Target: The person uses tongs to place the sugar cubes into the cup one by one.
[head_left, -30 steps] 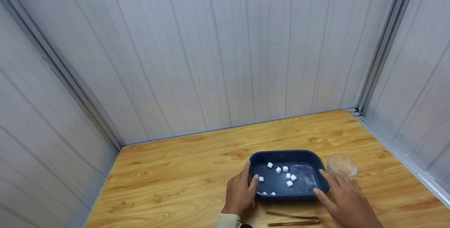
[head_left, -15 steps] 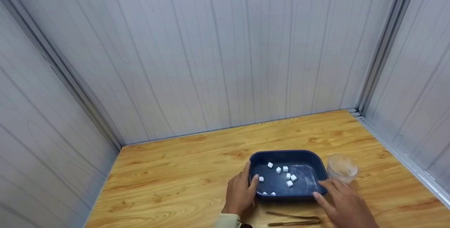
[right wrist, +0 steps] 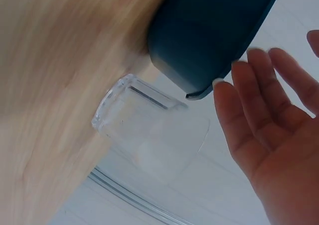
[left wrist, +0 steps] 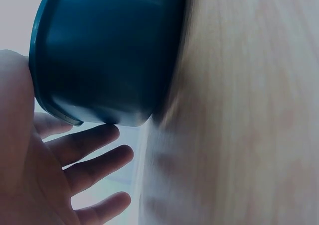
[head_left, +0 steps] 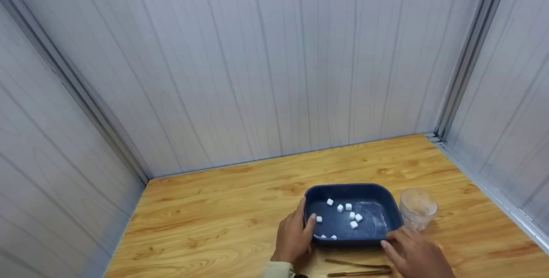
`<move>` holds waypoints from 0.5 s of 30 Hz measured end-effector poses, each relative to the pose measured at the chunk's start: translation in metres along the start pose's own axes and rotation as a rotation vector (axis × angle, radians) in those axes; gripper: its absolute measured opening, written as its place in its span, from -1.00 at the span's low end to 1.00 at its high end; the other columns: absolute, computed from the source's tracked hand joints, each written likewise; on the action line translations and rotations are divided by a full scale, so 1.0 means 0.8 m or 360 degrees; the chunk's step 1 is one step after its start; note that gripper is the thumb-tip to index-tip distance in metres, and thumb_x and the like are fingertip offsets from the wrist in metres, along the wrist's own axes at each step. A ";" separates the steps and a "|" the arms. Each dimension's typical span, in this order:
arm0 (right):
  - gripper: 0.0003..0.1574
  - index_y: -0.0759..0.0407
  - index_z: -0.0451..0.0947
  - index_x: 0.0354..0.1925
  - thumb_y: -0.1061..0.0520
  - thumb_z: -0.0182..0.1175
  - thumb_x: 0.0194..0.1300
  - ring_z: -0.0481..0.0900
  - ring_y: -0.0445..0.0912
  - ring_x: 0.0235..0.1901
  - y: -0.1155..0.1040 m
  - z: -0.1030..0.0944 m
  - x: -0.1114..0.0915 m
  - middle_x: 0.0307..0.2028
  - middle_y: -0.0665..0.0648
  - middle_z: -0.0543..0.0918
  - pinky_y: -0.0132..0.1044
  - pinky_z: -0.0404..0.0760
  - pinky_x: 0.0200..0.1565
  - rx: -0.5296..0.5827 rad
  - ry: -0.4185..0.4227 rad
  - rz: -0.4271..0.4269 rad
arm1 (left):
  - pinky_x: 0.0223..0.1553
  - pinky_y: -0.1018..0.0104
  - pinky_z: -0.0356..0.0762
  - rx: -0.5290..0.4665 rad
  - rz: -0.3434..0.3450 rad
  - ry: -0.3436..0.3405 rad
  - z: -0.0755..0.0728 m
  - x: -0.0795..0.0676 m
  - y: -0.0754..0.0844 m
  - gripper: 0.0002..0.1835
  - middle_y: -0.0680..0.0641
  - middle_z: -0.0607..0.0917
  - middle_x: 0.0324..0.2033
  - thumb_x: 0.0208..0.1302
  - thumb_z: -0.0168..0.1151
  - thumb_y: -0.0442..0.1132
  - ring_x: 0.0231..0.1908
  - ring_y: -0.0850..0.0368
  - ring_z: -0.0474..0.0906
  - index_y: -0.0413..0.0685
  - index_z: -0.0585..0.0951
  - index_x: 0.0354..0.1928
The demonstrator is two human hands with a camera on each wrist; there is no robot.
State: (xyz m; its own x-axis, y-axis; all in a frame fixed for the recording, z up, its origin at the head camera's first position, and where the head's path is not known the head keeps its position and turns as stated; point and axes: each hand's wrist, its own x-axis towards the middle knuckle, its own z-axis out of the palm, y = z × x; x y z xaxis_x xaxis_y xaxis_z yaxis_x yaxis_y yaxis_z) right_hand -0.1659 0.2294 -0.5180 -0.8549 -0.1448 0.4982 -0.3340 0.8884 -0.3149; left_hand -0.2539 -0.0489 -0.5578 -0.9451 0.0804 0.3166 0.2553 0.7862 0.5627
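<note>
A dark blue rectangular baking dish (head_left: 371, 233) stands on the wooden table with several small white cubes (head_left: 354, 225) scattered inside. My left hand (head_left: 293, 236) holds its left side, thumb over the rim and index finger along the outer wall; the other fingers spread away in the left wrist view. At the dish's near right corner is my right hand (head_left: 415, 253), its fingers loosely bent and fingertips right at the rim. In the right wrist view those fingers (right wrist: 249, 93) lie relaxed beside the outer wall.
A clear glass (head_left: 418, 209) stands just right of the dish, close beyond my right hand. Gold-coloured tongs (head_left: 358, 269) lie in front of the dish, between my hands. Pale panel walls (head_left: 257, 63) border the wooden table (head_left: 206, 218) at the back and sides.
My right hand has slid down along the dish's right side toward its near corner, uncovering more of the glass. My left hand and the cubes stay where they were.
</note>
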 end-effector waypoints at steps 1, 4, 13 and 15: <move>-0.84 -0.12 0.56 -0.42 -0.03 0.37 0.01 0.46 -0.26 -0.44 0.001 0.002 -0.001 -0.43 -0.28 0.44 -0.19 0.48 -0.45 -0.0005 0.0010 -0.0011 | 0.00 0.04 0.41 -0.0003 -0.0001 -0.0005 0.000 0.000 0.000 -0.39 -0.09 0.59 0.03 0.33 -0.02 0.10 -0.03 0.02 0.53 0.05 0.26 0.36; -0.81 -0.13 0.55 -0.45 0.00 0.40 -0.06 0.43 -0.29 -0.45 0.002 0.007 -0.004 -0.44 -0.31 0.42 -0.24 0.46 -0.49 -0.0005 0.0066 -0.0073 | 0.00 0.05 0.42 -0.0009 0.0000 -0.0015 0.001 0.000 0.001 -0.38 -0.08 0.57 0.06 0.34 -0.04 0.13 -0.01 0.03 0.52 0.06 0.25 0.37; -0.81 -0.12 0.55 -0.41 -0.10 0.36 0.03 0.42 -0.31 -0.46 -0.010 0.011 -0.010 -0.44 -0.27 0.45 -0.31 0.42 -0.54 0.0018 -0.0119 -0.0168 | 0.05 0.03 0.38 -0.0052 -0.0052 -0.0064 -0.001 -0.001 0.001 -0.39 -0.06 0.51 0.14 0.34 -0.03 0.10 0.08 0.00 0.46 0.11 0.22 0.38; -0.81 -0.13 0.56 -0.39 -0.13 0.32 0.08 0.42 -0.31 -0.43 -0.011 0.011 -0.010 -0.42 -0.28 0.45 -0.30 0.45 -0.50 0.0015 -0.0229 -0.0155 | 0.06 0.03 0.37 -0.0055 -0.0067 -0.0076 -0.002 -0.002 0.001 -0.39 -0.06 0.50 0.14 0.34 -0.02 0.10 0.09 0.01 0.45 0.12 0.21 0.39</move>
State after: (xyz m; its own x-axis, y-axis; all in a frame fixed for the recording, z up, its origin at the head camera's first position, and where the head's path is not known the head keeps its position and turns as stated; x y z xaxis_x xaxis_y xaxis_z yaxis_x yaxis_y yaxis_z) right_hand -0.1597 0.2188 -0.5265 -0.8661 -0.2913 0.4062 -0.4211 0.8630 -0.2789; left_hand -0.2520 -0.0494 -0.5568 -0.9637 0.0774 0.2554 0.2210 0.7680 0.6012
